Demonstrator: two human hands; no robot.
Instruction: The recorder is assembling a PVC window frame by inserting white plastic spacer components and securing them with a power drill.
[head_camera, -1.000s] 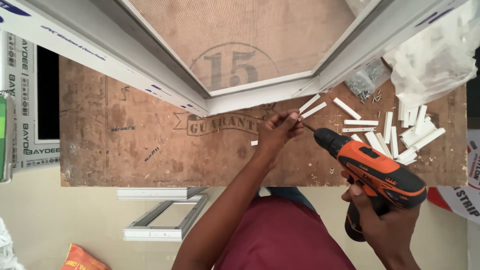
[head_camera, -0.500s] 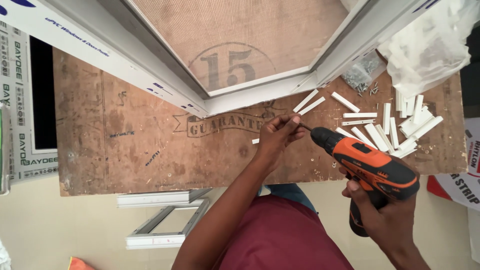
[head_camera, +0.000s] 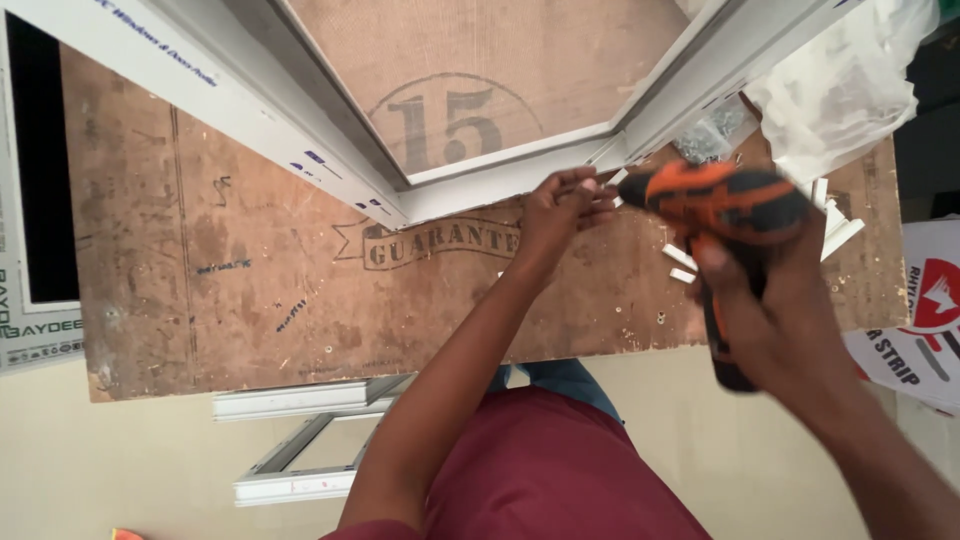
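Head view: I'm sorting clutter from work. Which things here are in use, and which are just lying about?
In use:
- orange drill, gripped by right hand
- left hand at the drill's tip
- white frame corner

Lying about:
- short white strips
- plastic bag
- small frame on the floor

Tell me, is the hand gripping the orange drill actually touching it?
Touching. The head view shows the right hand wrapped around the black handle of the orange drill, with no gap between fingers and grip.
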